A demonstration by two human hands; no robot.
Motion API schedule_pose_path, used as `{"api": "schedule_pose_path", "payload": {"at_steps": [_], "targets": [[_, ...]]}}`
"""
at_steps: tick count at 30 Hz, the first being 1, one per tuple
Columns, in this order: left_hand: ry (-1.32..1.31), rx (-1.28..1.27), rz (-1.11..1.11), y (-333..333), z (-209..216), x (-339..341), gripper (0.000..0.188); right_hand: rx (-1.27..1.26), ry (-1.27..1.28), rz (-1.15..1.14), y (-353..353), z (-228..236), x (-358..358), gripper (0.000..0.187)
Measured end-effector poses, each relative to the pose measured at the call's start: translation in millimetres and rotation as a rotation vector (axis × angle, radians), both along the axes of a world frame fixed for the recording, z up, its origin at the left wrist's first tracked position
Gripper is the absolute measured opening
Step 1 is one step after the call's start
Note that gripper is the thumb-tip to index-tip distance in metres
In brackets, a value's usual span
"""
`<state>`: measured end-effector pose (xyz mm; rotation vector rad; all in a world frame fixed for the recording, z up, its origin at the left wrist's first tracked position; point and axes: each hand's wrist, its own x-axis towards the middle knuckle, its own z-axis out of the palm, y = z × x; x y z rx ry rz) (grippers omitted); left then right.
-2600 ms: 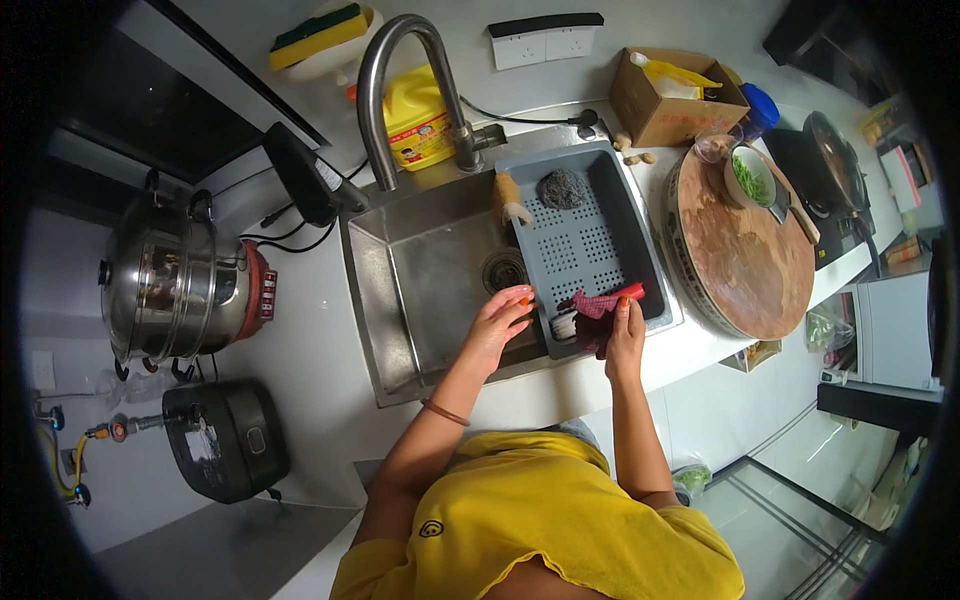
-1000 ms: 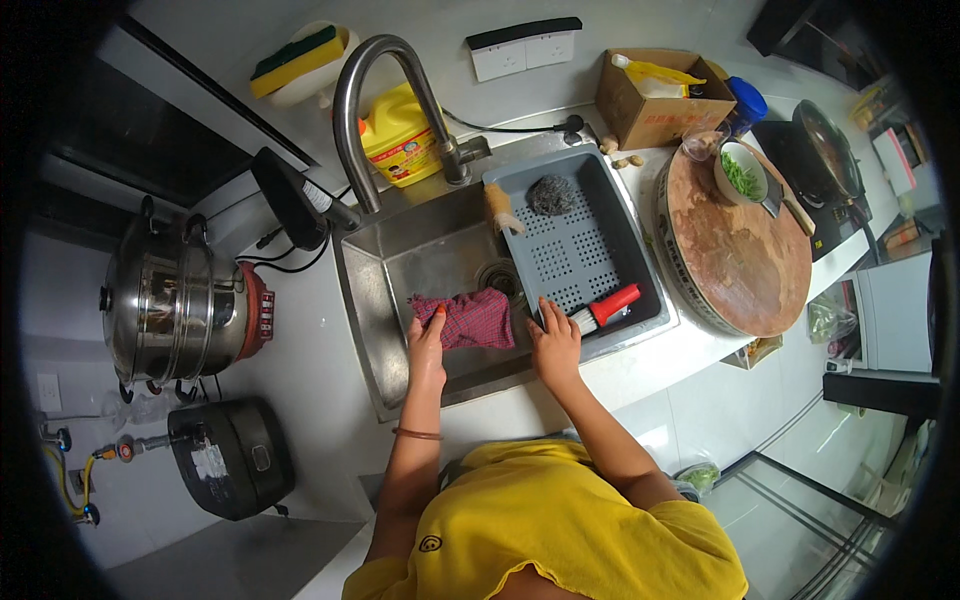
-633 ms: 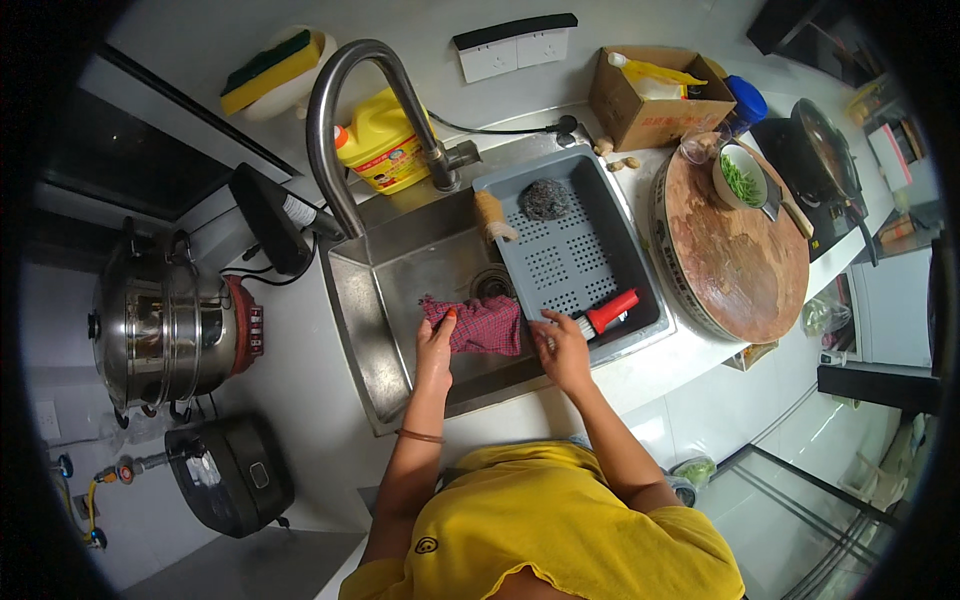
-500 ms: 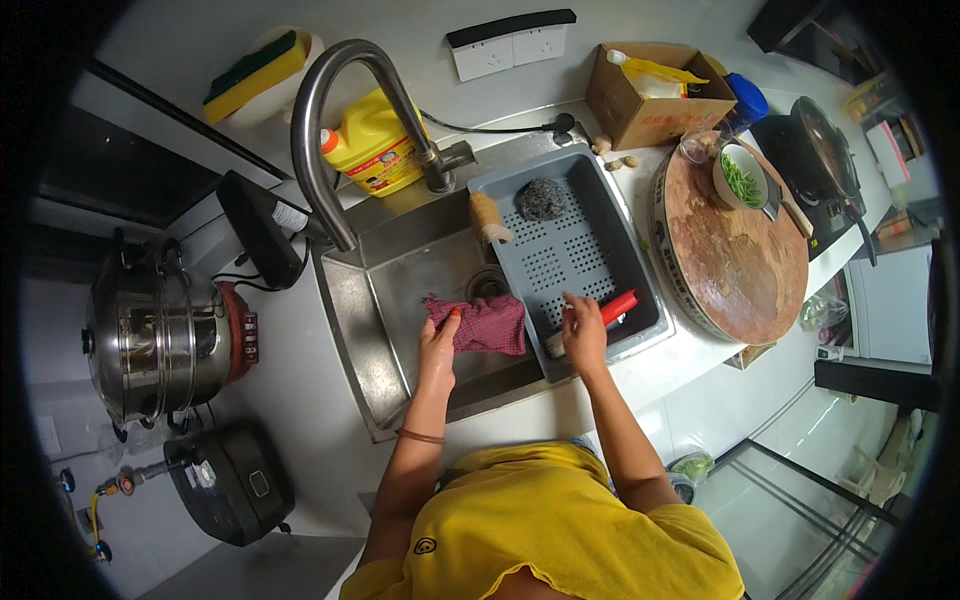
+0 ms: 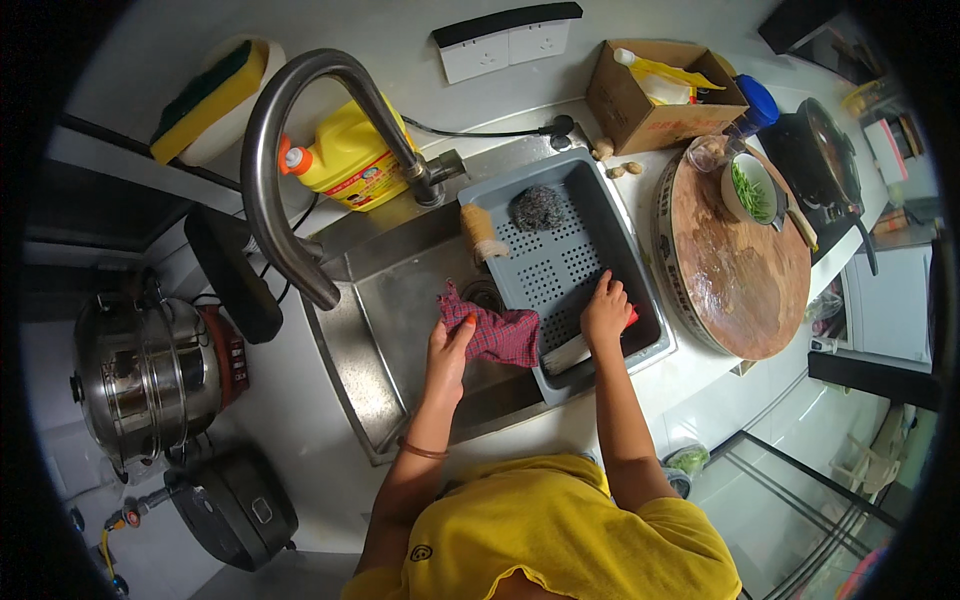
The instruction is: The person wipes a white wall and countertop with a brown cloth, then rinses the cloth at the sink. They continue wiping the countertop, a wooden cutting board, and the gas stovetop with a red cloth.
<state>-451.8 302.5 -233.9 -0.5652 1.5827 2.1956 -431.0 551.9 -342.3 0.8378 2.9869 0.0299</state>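
Observation:
My left hand (image 5: pixel 447 362) grips a red-and-blue checked cloth (image 5: pixel 505 337) over the sink (image 5: pixel 385 330), its thumb on top and the cloth hanging off to the right. My right hand (image 5: pixel 605 315) is closed around the red handle of a tool (image 5: pixel 568 356) lying in the grey perforated drain tray (image 5: pixel 545 275). The tool's pale, flat end shows left of the hand; most of the handle is hidden under the fingers. A dark wire scourer (image 5: pixel 538 208) lies in the tray's far part. A tan brush-like scrubber (image 5: pixel 480 230) hangs over the tray's left rim.
A curved steel faucet (image 5: pixel 262 150) arches over the sink's left side, by a yellow detergent jug (image 5: pixel 350 160). Right of the tray stands a round wooden chopping board (image 5: pixel 735 270) bearing a bowl of cut greens (image 5: pixel 750 190). A cardboard box (image 5: pixel 660 115) sits behind; a steel steamer (image 5: pixel 150 370) stands left.
My right hand has moved right and slightly up, from beside the red handle to closed on it. My left hand and the cloth have shifted slightly right. The whole view has tilted a little.

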Motion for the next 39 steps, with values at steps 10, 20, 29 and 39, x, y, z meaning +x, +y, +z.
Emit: {"api": "schedule_pose_path", "payload": {"at_steps": [10,20,29,39], "targets": [[-0.002,0.049,-0.021,6.3,-2.8,-0.1,0.025,0.004,-0.071,-0.031,9.7,-15.6,-7.6,0.051],[0.006,0.021,0.024,0.2,0.7,1.6,0.023,-0.522,0.3,-0.068,0.8,20.3,-6.2,0.026],[0.024,0.015,0.044,-7.5,5.5,5.0,0.022,-0.213,0.623,-0.019,17.0,60.1,-11.1,0.005],[0.037,0.057,-0.022,5.7,10.5,4.9,0.026,0.515,0.376,-0.028,61.3,56.1,-13.8,0.021]]}}
